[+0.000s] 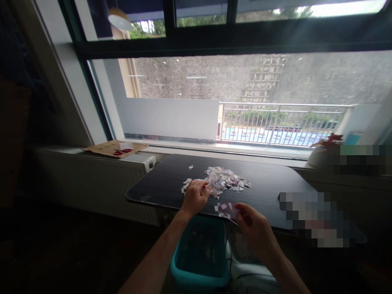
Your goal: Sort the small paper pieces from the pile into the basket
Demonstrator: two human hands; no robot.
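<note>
A heap of small cut white paper pieces (225, 179) lies on the dark table (162, 175). My left hand (196, 197) rests at the heap's near left edge, its fingers curled inward among the pieces; what they grip is hidden. Close to the table's front edge, my right hand (253, 223) pinches the side of a thin, see-through sheet with a reddish outline (226, 209). Several paper pieces lie on that sheet. One small scrap (191, 166) sits apart behind the heap.
Below the table's front edge stands a teal plastic bin (200, 277). Red-handled scissors (122, 151) lie on brown paper (102, 149) above the radiator (141, 159) at left. A blurred-out item (318, 220) lies at the table's right. A window is behind.
</note>
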